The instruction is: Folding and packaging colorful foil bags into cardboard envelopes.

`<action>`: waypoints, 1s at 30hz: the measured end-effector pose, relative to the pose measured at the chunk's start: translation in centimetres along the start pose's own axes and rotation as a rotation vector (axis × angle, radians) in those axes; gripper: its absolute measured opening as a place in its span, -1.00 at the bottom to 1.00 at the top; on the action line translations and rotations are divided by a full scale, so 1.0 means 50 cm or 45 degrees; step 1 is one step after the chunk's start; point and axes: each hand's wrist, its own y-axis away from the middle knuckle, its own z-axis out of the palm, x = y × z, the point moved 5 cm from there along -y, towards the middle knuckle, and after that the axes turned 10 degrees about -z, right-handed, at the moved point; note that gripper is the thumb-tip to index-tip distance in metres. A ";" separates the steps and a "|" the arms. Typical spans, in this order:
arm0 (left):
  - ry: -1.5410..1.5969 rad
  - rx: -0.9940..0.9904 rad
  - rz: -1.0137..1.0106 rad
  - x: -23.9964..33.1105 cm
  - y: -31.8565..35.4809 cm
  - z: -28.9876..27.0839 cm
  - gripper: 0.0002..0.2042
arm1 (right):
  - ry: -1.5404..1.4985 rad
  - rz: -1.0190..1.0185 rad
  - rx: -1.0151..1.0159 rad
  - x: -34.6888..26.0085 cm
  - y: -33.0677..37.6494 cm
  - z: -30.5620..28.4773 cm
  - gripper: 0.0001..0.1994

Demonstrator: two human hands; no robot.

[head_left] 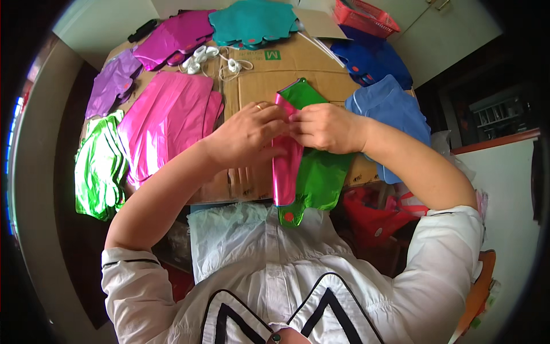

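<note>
In front of me on the cardboard lies a green foil sheet (pixel 323 178) with a red dot on its lower tab, looking like a flat uninflated balloon. A narrow pink foil piece (pixel 285 175), seemingly folded, lies along its left side. My right hand (pixel 329 127) pinches the upper part of the pink foil, fingertips together. From the left, my left hand (pixel 249 132) has bent fingers at the same pink edge, close to the right fingertips. The exact hold of the left fingertips is partly hidden.
Around the cardboard (pixel 252 86) lie foil stacks: pink (pixel 166 120), bright green (pixel 98 166), purple (pixel 112 83), magenta (pixel 175 37), teal (pixel 252 23), dark blue (pixel 378 60) and light blue (pixel 392 112). White cords (pixel 200 58) and a red basket (pixel 366 18) are farther back.
</note>
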 end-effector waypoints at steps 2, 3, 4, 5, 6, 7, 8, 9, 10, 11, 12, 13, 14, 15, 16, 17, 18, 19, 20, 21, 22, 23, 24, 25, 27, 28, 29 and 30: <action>-0.031 -0.149 -0.088 -0.018 0.007 0.018 -0.52 | 0.008 -0.017 -0.012 0.001 0.003 0.001 -0.90; -0.046 -0.131 -0.077 -0.017 0.010 0.021 -0.43 | 0.033 0.013 0.009 -0.001 0.005 0.000 -0.90; -0.063 -0.114 -0.069 -0.017 0.014 0.022 -0.34 | 0.057 0.043 0.030 -0.003 0.008 0.000 -0.90; -0.079 -0.096 -0.061 -0.017 0.017 0.024 -0.26 | 0.082 0.072 0.052 -0.004 0.010 0.000 -0.91; -0.098 -0.079 -0.065 -0.014 0.017 0.024 -0.19 | 0.095 0.115 0.033 -0.005 0.014 -0.003 -0.87; -0.118 -0.062 -0.068 -0.011 0.016 0.025 -0.11 | 0.108 0.159 0.013 -0.009 0.020 -0.007 -0.81; -0.136 -0.045 -0.071 -0.008 0.016 0.024 -0.04 | 0.122 0.203 -0.007 -0.015 0.026 -0.014 -0.76; -0.163 -0.066 -0.073 -0.008 0.015 0.027 0.01 | 0.143 0.344 -0.098 -0.020 0.036 -0.019 -0.76; -0.180 -0.086 -0.086 -0.007 0.022 0.030 0.06 | 0.151 0.478 -0.193 -0.036 0.042 -0.026 -0.76; -0.196 -0.108 -0.098 -0.007 0.027 0.034 0.11 | 0.158 0.612 -0.291 -0.058 0.049 -0.038 -0.76; -0.198 -0.121 -0.111 -0.003 0.025 0.036 0.13 | 0.111 0.792 -0.319 -0.091 0.057 -0.071 -0.80; -0.202 -0.135 -0.127 0.001 0.020 0.036 0.15 | 0.064 0.970 -0.345 -0.131 0.063 -0.100 -0.83; -0.206 -0.152 -0.140 0.006 0.016 0.037 0.17 | -0.125 1.225 -0.136 -0.170 0.071 -0.122 -0.84; -0.213 -0.157 -0.151 0.006 0.022 0.038 0.18 | -0.328 1.468 0.072 -0.207 0.077 -0.131 -0.76; -0.232 -0.160 -0.162 0.005 0.025 0.035 0.18 | -0.518 1.680 0.151 -0.242 0.093 -0.108 -0.71; -0.253 -0.164 -0.174 0.005 0.030 0.033 0.19 | -0.712 1.887 0.232 -0.277 0.111 -0.070 -0.65; -0.251 -0.151 -0.182 0.006 0.034 0.030 0.17 | -0.970 2.112 0.235 -0.306 0.113 -0.030 -0.58; -0.264 -0.165 -0.162 0.011 0.029 0.031 0.16 | -1.222 2.168 0.239 -0.332 0.115 0.007 -0.55; -0.270 -0.179 -0.125 0.015 0.018 0.036 0.15 | -1.462 2.225 0.599 -0.369 0.128 0.056 -0.55; -0.298 -0.197 -0.115 0.016 0.017 0.038 0.14 | -1.768 2.211 0.968 -0.362 0.095 0.051 -0.55; -0.295 -0.201 -0.120 0.016 0.018 0.039 0.12 | -2.070 2.167 1.342 -0.354 0.060 0.045 -0.54; -0.313 -0.227 -0.140 0.018 0.021 0.040 0.12 | -2.088 2.123 1.371 -0.336 0.058 0.035 -0.52; -0.333 -0.249 -0.152 0.021 0.019 0.039 0.12 | -1.950 2.165 1.404 -0.320 0.074 0.033 -0.52; -0.361 -0.266 -0.165 0.022 0.017 0.035 0.12 | -1.810 2.195 1.437 -0.297 0.086 0.028 -0.53; -0.406 -0.362 -0.204 0.020 0.016 0.037 0.15 | -1.586 2.154 1.467 -0.240 0.078 -0.004 -0.60; -0.419 -0.408 -0.223 0.021 0.017 0.043 0.16 | -1.613 2.205 1.340 -0.228 0.101 0.002 -0.61; -0.414 -0.389 -0.224 0.021 0.017 0.045 0.17 | -1.639 2.254 1.211 -0.217 0.128 0.005 -0.62; -0.409 -0.371 -0.232 0.016 0.020 0.047 0.19 | -1.687 2.271 1.135 -0.195 0.140 0.001 -0.68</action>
